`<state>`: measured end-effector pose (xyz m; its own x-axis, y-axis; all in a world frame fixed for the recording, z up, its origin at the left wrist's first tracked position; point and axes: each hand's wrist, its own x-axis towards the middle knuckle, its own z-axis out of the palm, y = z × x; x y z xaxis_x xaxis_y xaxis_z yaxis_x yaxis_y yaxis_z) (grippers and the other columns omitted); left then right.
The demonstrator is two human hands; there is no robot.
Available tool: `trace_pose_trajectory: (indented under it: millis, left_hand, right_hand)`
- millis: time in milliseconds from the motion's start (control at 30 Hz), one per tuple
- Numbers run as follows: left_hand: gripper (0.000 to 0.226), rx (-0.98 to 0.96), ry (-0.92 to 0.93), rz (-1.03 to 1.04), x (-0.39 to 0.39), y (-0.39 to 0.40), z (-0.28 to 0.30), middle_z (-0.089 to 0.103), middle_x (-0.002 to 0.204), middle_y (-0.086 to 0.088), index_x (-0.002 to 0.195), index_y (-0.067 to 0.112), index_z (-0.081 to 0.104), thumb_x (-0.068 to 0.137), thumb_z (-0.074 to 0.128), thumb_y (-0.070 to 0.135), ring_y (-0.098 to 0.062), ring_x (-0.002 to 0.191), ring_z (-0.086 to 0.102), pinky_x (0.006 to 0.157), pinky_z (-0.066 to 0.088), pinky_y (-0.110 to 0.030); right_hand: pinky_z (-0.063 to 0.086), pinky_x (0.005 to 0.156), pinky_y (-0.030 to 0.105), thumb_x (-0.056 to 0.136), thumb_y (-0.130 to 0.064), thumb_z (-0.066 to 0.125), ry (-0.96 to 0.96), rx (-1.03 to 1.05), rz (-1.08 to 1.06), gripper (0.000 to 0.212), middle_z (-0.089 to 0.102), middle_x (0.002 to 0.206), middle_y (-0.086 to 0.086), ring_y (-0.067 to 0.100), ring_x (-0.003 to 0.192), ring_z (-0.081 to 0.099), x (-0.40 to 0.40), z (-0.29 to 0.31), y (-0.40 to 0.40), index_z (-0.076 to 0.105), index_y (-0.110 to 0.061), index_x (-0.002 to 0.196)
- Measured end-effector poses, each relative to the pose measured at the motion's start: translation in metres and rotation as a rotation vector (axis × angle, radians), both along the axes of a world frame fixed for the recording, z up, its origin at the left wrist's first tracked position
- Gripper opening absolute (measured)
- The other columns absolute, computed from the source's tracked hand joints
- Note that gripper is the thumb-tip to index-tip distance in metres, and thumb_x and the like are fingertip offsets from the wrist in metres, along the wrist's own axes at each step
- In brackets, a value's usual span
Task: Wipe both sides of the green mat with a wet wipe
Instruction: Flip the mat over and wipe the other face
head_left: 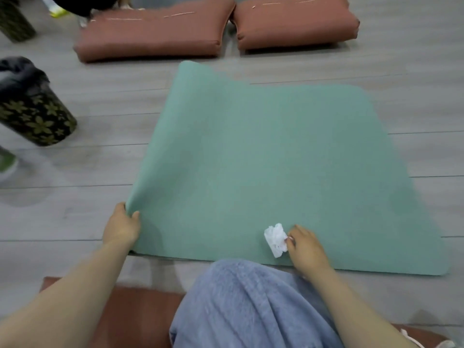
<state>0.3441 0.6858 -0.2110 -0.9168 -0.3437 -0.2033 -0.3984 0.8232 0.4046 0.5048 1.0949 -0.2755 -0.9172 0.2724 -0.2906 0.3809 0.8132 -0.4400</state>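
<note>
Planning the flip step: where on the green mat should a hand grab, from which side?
The near-left corner of the green mat, from the left. That edge already curls up off the floor, where the left hand pinches it; the other edges lie flat.

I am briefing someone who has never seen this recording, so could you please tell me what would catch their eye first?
The green mat fills the middle of the grey floor, its left edge lifted and curling. The left hand grips that raised near-left corner, while the right hand pinches a crumpled white wet wipe on the mat's near edge. Two reddish cushions lie on the floor beyond the mat's far end.
</note>
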Motion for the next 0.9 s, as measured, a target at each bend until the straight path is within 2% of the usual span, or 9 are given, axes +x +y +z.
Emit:
trace_pose_trajectory:
  millis: [100, 167, 333, 467, 567, 633, 667, 733, 900]
  left_hand:
    - [0.06, -0.057, -0.089, -0.038, -0.001, -0.031, -0.007, 0.045, 0.143, -0.022, 0.148, 0.01, 0.034, 0.094, 0.059, 0.018, -0.043, 0.126, 0.049, 0.101, 0.042, -0.052]
    - [0.074, -0.034, -0.135, -0.056, 0.002, -0.034, -0.016, 0.03, 0.153, -0.021, 0.155, 0.011, 0.022, 0.09, 0.059, 0.011, -0.041, 0.135, 0.039, 0.11, 0.035, -0.053]
    - [0.077, -0.241, -0.053, -0.382, 0.02, 0.014, -0.046, 0.026, 0.158, -0.021, 0.153, 0.005, 0.028, 0.087, 0.064, 0.021, -0.039, 0.144, 0.028, 0.118, 0.021, -0.048]
    - [0.074, -0.255, 0.027, -0.672, 0.025, 0.074, -0.068, 0.037, 0.156, -0.013, 0.149, 0.011, 0.041, 0.083, 0.037, 0.045, -0.031, 0.144, 0.035, 0.117, 0.021, -0.053]
    - [0.085, -0.26, -0.016, -0.706, 0.018, 0.095, -0.086, 0.031, 0.16, -0.007, 0.152, 0.018, 0.036, 0.078, 0.021, 0.055, -0.024, 0.148, 0.028, 0.119, 0.011, -0.054]
    - [0.087, -0.237, -0.044, -0.677, 0.015, 0.099, -0.096, 0.024, 0.163, -0.003, 0.154, 0.022, 0.031, 0.077, 0.017, 0.058, -0.02, 0.15, 0.02, 0.12, 0.002, -0.05]
    - [0.084, -0.224, -0.033, -0.67, 0.015, 0.099, -0.101, 0.025, 0.162, -0.004, 0.153, 0.023, 0.033, 0.079, 0.018, 0.058, -0.021, 0.15, 0.022, 0.121, 0.003, -0.05]
    - [0.075, -0.204, 0.021, -0.671, 0.016, 0.096, -0.109, 0.034, 0.159, -0.006, 0.15, 0.022, 0.041, 0.083, 0.027, 0.054, -0.023, 0.146, 0.03, 0.12, 0.01, -0.05]
    - [0.068, -0.192, 0.092, -0.651, 0.016, 0.096, -0.114, 0.043, 0.153, -0.005, 0.144, 0.022, 0.05, 0.082, 0.037, 0.045, -0.023, 0.142, 0.038, 0.119, 0.012, -0.044]
  right_hand:
    - [0.03, 0.108, 0.033, 0.098, -0.029, 0.042, -0.111, 0.06, 0.035, 0.03, 0.032, 0.153, 0.011, 0.026, 0.137, 0.033, 0.0, -0.01, -0.002, 0.06, -0.011, 0.113]
    - [0.028, 0.108, 0.03, 0.098, -0.028, 0.043, -0.09, 0.061, 0.038, 0.027, 0.027, 0.156, 0.01, 0.025, 0.139, 0.03, 0.0, -0.015, -0.005, 0.06, -0.012, 0.112]
    - [0.027, 0.109, 0.031, 0.098, -0.021, 0.042, -0.039, 0.044, 0.031, 0.024, 0.027, 0.155, 0.014, 0.028, 0.137, 0.03, 0.001, -0.017, -0.006, 0.061, -0.007, 0.105]
    - [0.035, 0.103, 0.035, 0.095, -0.019, 0.049, 0.042, 0.109, 0.019, 0.02, 0.039, 0.148, 0.018, 0.033, 0.126, 0.044, 0.002, -0.018, -0.009, 0.064, -0.005, 0.096]
    - [0.035, 0.103, 0.035, 0.096, -0.023, 0.049, 0.063, 0.083, -0.016, 0.021, 0.042, 0.147, 0.014, 0.03, 0.128, 0.044, 0.005, -0.017, -0.01, 0.064, -0.009, 0.099]
    - [0.04, 0.096, 0.035, 0.096, -0.025, 0.05, 0.086, 0.052, -0.083, 0.019, 0.054, 0.135, 0.009, 0.03, 0.121, 0.049, 0.004, -0.015, -0.009, 0.063, -0.011, 0.096]
    - [0.043, 0.086, 0.035, 0.094, -0.025, 0.053, 0.125, 0.026, -0.125, 0.016, 0.061, 0.117, 0.007, 0.031, 0.11, 0.054, 0.001, -0.013, -0.008, 0.061, -0.013, 0.088]
    - [0.04, 0.069, 0.034, 0.091, -0.025, 0.057, 0.189, -0.04, -0.19, 0.02, 0.057, 0.086, -0.001, 0.027, 0.086, 0.056, -0.008, -0.009, -0.008, 0.052, -0.016, 0.074]
    - [0.035, 0.059, 0.03, 0.089, -0.025, 0.062, 0.277, -0.154, -0.233, 0.022, 0.05, 0.078, -0.007, 0.011, 0.066, 0.049, -0.054, -0.005, -0.021, 0.047, -0.018, 0.075]
